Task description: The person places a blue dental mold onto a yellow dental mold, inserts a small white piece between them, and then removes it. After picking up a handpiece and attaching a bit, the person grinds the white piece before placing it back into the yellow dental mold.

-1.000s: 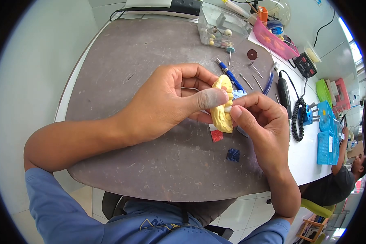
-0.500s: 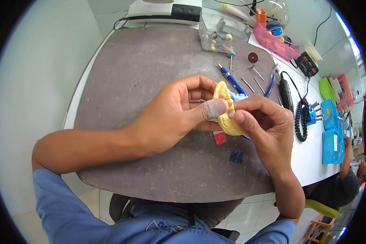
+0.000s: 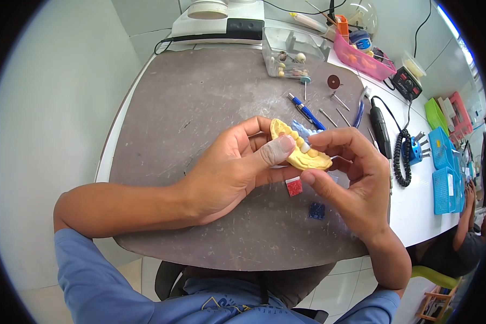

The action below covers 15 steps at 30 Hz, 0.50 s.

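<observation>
My left hand (image 3: 237, 167) is closed on a yellow dental model (image 3: 299, 148), its thumb pressed over the row of teeth. A white tooth crown (image 3: 305, 147) sits among the model's yellow teeth. Around the model's right end is my right hand (image 3: 356, 173), with its thumb and forefinger apart. Its forefinger tip is close to the crown, and the thumb lies just below the model's lower edge. Just behind the model shows a light blue dental piece (image 3: 305, 129), partly hidden. Under the hands, a red square (image 3: 294, 187) and a dark blue square (image 3: 316, 210) lie on the table.
Beyond my hands lie a blue pen (image 3: 306, 112), thin metal burs and a brown disc (image 3: 333, 81). A clear box (image 3: 291, 54) of small parts stands at the back. To the right are a black handpiece (image 3: 380, 129), a coiled cord and blue baskets (image 3: 444, 189). Another person sits far right.
The dental model has tilted, bringing its teeth and base more into view. My right thumb and forefinger have come apart from their pinch at the white crown. The view has shifted slightly.
</observation>
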Each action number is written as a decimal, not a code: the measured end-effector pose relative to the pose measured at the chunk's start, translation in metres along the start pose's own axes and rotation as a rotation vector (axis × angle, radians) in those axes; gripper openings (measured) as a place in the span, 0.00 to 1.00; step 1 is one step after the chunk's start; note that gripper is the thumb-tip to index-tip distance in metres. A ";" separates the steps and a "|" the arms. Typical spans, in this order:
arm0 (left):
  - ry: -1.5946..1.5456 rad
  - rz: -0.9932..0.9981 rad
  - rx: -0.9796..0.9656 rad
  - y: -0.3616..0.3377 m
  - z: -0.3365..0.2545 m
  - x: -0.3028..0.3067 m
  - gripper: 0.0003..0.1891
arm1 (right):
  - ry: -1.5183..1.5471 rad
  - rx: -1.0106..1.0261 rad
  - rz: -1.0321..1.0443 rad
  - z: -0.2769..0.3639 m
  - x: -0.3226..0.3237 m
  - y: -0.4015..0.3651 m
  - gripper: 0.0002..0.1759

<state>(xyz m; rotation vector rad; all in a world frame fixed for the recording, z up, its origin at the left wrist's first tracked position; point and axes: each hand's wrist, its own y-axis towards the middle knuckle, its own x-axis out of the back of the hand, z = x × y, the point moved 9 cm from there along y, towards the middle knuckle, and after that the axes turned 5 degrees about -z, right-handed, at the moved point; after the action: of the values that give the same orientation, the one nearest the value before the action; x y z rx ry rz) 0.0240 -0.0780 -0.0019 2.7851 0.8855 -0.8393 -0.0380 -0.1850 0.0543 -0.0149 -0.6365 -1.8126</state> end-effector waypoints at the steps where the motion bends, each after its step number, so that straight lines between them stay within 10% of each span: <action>1: 0.006 0.003 0.005 0.000 0.001 0.000 0.20 | 0.008 -0.017 0.004 -0.002 0.000 -0.001 0.19; 15: -0.002 -0.015 0.036 -0.001 0.005 0.002 0.21 | 0.036 -0.052 0.034 -0.010 -0.002 -0.001 0.17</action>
<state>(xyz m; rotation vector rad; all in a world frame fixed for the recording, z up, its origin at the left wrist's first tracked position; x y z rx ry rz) 0.0227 -0.0774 -0.0074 2.8108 0.9013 -0.8682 -0.0348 -0.1869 0.0452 -0.0283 -0.5602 -1.7920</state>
